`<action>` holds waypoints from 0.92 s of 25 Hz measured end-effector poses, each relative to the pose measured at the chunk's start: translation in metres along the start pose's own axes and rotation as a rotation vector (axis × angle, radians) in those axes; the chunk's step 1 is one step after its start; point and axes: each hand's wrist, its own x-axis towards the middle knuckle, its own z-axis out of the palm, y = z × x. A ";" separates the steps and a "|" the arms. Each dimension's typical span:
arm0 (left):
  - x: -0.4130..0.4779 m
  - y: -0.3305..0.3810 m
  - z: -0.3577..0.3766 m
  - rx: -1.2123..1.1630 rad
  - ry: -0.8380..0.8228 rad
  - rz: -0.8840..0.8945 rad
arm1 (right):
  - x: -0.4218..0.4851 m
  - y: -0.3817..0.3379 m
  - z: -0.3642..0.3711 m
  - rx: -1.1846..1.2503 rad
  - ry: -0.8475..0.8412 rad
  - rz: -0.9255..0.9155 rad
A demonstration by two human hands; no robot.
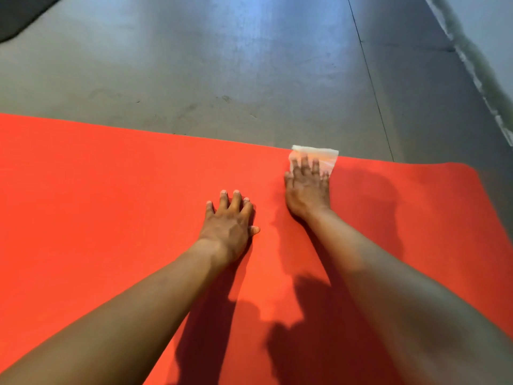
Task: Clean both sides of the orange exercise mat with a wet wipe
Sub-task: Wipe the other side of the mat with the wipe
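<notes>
The orange exercise mat (111,204) lies flat on the floor and fills the lower half of the view. My right hand (306,187) presses flat, fingers spread, on a white wet wipe (323,155) at the mat's far edge; the wipe pokes slightly past the edge onto the floor. Most of the wipe is hidden under my fingers. My left hand (231,220) rests palm down on the mat with fingers spread, holding nothing, a little nearer to me and left of the right hand.
Grey floor (222,65) stretches beyond the mat, with a thin seam line (372,87) running away on the right. A dark mat corner (19,15) shows at the top left. A pale wall base (477,73) runs along the right.
</notes>
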 end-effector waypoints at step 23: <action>-0.107 -0.048 0.014 -0.002 -0.097 0.189 | -0.188 -0.035 0.025 0.012 -0.062 0.176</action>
